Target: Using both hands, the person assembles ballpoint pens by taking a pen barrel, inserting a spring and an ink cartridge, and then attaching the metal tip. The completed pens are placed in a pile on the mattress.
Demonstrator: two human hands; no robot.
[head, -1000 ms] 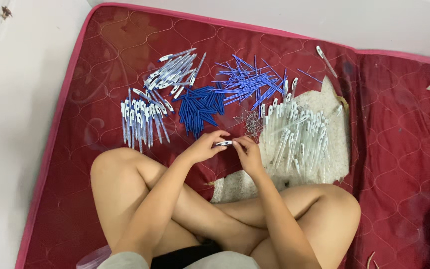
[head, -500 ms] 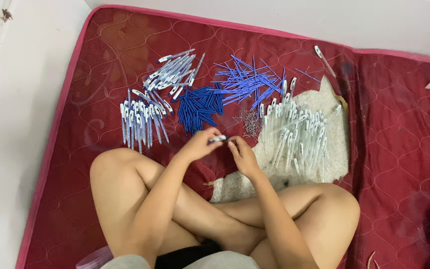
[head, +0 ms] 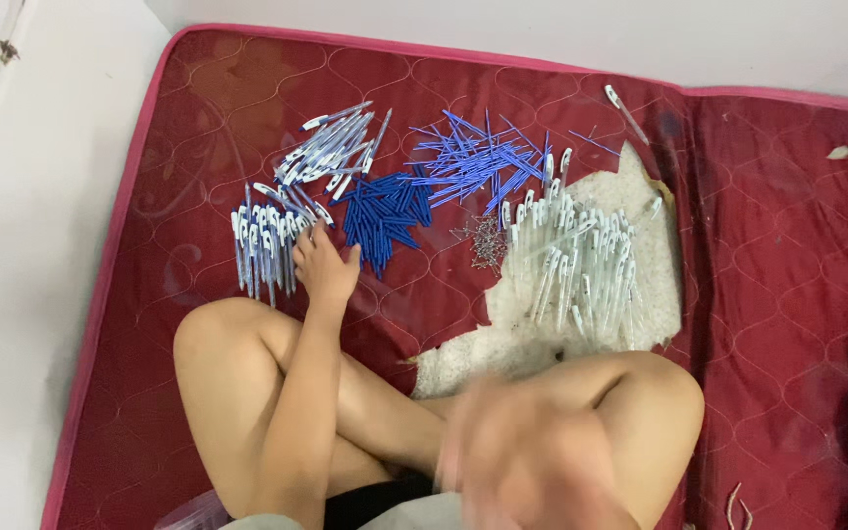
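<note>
Hands split: left hand [head: 324, 267] now out at pile of finished pens [head: 265, 245] on mattress [head: 149, 196], fingers loosely together, grip unclear. Right hand [head: 532, 461] pulled back, blurred, state unreadable.

A dark red quilted mattress [head: 787, 275] with a pink edge is laid on a pale floor [head: 41, 294]. A white wall [head: 542, 29] is seen behind it. The cover is torn, and whitish foam [head: 503, 344] is exposed. The scene is lit evenly.
</note>
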